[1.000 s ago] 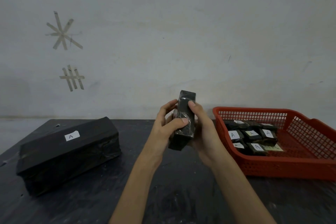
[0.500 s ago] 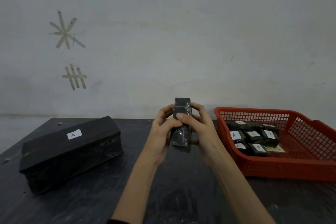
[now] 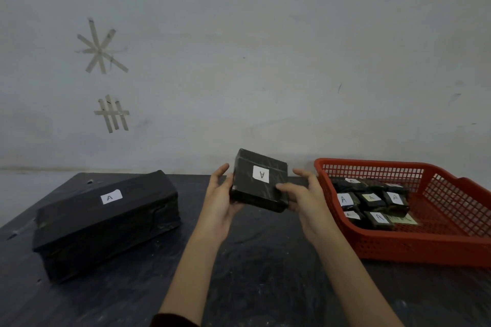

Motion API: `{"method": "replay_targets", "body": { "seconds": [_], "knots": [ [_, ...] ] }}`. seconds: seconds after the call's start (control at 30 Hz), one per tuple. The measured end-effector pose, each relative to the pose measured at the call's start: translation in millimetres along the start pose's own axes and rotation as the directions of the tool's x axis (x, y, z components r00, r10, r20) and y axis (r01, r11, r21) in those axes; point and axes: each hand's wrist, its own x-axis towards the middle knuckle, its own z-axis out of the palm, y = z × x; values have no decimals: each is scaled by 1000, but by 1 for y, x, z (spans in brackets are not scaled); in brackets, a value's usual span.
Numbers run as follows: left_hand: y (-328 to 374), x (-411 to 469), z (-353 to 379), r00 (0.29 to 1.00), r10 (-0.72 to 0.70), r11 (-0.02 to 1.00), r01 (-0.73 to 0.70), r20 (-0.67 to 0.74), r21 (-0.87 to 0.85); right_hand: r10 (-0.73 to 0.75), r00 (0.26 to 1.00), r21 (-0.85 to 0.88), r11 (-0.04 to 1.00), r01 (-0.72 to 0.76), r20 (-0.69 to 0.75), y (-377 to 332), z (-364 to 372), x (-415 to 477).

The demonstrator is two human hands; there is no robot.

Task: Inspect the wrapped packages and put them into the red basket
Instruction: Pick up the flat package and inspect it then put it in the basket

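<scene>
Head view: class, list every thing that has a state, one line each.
small package: held above the table, label A facing the camera
left hand: holds its left edge
right hand: pinches its right edge
red basket: on table, part filled with labelled packages
large package: lying on table, untouched

Two slender forearms come in from the lower edge, uncovered as far as the left hand (image 3: pixel 218 202) and the right hand (image 3: pixel 308 199); a dark maroon fabric sleeve edge (image 3: pixel 172 321) shows near the left elbow; the right forearm is uncovered to the frame's edge.
</scene>
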Motion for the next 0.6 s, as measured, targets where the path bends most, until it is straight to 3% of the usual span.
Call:
{"method": "replay_targets", "body": {
  "seconds": [0.17,0.3,0.37,0.47,0.6],
  "knots": [
    [-10,4,-7,994,-52,998,54,-98,22,138,988,-71,989,-133,72,9,1,1],
    [-7,6,-17,984,-94,988,111,-151,107,96,992,-138,987,-84,82,5,-1,2],
    [-4,9,-24,983,-72,959,114,-169,258,68,991,-156,987,-50,114,-2,-4,-1],
    [0,7,-32,994,-83,898,103,-65,428,69,985,-168,985,-41,160,-8,-7,-3],
    [1,1,-34,955,-229,812,80,190,578,87,973,-155,987,-54,214,-9,-4,-4]
  ]
}}
